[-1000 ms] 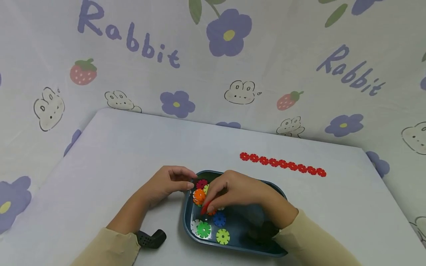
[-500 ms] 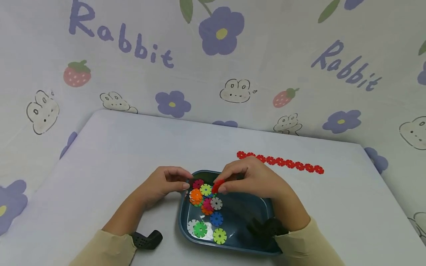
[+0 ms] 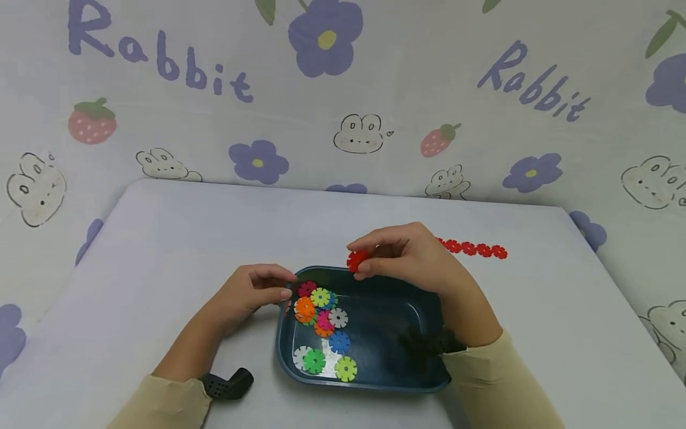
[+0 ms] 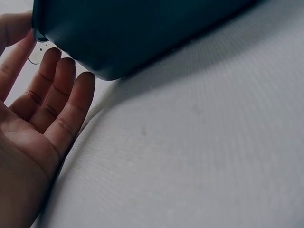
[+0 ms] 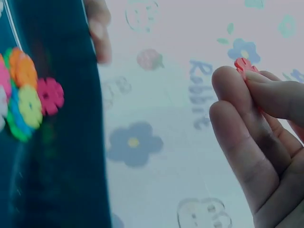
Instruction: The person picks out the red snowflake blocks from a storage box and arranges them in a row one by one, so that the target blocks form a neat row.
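A dark blue-green tray point(image 3: 375, 386) holds several notched plastic snowflake discs in orange, yellow, pink, white, blue and green, mostly at its left side. At its far left corner, the thumb and index finger of my left hand point(image 3: 252, 295) grip the rim, while the other fingers hang loose beneath in the left wrist view. Over the far rim, my right hand point(image 3: 415, 259) pinches a red snowflake disc point(image 3: 356, 260) between thumb and fingers. Behind that hand lies a straight row of red snowflake discs point(image 3: 468, 248) on the table, its left part hidden by the hand.
The white table point(image 3: 225, 220) reaches back to a cloth backdrop point(image 3: 396, 71) printed with rabbits, flowers and strawberries. A black wrist device point(image 3: 229, 384) sticks out beside the left sleeve. Another dark device point(image 3: 442, 342) sits at the right wrist, over the tray.
My right hand has lifted the red disc out from among the others and carried it up and away to the tray's far rim. The left hand has stayed at the corner.
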Action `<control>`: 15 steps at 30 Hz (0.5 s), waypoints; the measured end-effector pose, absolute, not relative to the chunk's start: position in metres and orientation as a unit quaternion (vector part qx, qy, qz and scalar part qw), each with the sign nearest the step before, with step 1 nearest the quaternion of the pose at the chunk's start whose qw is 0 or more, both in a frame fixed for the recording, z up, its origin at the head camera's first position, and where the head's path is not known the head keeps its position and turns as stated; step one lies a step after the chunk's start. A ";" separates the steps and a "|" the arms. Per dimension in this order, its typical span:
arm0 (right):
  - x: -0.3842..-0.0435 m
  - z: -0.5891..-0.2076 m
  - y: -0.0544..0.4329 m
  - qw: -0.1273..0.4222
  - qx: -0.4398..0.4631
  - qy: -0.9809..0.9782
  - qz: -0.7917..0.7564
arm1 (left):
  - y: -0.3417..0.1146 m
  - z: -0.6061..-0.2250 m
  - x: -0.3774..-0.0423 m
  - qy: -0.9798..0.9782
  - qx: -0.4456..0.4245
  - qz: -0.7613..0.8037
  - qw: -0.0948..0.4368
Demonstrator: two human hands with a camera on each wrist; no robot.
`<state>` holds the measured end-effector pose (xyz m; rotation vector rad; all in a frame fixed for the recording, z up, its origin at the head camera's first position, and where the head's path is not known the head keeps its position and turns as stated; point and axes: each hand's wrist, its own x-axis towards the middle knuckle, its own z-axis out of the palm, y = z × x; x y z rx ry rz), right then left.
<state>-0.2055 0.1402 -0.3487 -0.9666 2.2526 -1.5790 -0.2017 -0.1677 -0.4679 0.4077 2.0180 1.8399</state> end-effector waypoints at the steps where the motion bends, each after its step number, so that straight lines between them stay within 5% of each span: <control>1: -0.207 -0.347 0.143 0.102 -0.319 0.779 -0.530 | -0.168 -0.468 -0.202 0.716 0.145 0.657 0.188; 15: -0.221 -0.342 0.217 -0.033 -0.154 0.816 -0.556 | -0.167 -0.466 -0.201 0.716 0.140 0.657 0.191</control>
